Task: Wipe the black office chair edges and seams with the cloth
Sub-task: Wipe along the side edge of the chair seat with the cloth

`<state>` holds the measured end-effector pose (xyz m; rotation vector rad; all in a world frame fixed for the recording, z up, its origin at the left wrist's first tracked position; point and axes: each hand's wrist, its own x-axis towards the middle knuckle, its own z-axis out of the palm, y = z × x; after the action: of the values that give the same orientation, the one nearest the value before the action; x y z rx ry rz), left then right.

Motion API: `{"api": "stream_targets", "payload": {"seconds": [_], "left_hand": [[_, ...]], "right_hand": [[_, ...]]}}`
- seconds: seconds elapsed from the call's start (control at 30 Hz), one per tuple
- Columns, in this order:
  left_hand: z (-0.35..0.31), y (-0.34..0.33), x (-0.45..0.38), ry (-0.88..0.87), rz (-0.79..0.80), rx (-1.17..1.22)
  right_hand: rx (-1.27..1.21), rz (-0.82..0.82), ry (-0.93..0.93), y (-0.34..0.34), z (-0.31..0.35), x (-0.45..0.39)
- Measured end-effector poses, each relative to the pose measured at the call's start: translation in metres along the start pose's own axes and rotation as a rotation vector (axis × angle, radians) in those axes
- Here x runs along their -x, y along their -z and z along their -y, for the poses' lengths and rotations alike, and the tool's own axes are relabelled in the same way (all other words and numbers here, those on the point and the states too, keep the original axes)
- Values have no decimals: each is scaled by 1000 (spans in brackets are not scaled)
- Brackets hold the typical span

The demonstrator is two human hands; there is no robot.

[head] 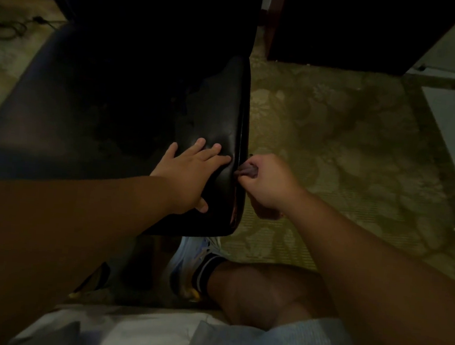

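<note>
The black office chair (221, 108) fills the upper left, its padded part with a glossy right edge running down the middle of the view. My left hand (193, 172) lies flat on that padding with fingers spread, close to the edge. My right hand (267, 181) grips a small dark cloth (248, 172), bunched in the fingers and held against the chair's side seam. Most of the cloth is hidden inside the fist.
A patterned olive carpet (346, 155) spreads to the right of the chair. Dark furniture (343, 28) stands at the back right, with cables (13, 25) on the floor at far left. My knee (265, 294) and a white shoe (193, 263) are below the chair.
</note>
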<state>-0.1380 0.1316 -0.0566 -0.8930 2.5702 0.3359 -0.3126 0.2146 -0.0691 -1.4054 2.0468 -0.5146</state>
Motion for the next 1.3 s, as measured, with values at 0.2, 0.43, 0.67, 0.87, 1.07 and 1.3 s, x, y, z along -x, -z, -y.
{"api": "stream_targets", "payload": {"seconds": [0.2,0.43,0.67,0.87,1.07,1.3], "left_hand": [[1,-4,-1,-3,-13,-16],[3,-5,0,-10,24,-68],[3,-5,1,-19,61,-109],[3,-7,0,-16,68,-117],[2,-5,-2,-7,68,-114],[-1,-5,-4,5,64,-113]], "right_hand": [[6,-57,-1,-3,5,5],[23,-27,-3,-1,2,5],[-31,12,20,-1,0,10],[-50,94,45,0,0,8],[-78,43,9,-3,1,6],[-53,3,0,-3,0,4]]}}
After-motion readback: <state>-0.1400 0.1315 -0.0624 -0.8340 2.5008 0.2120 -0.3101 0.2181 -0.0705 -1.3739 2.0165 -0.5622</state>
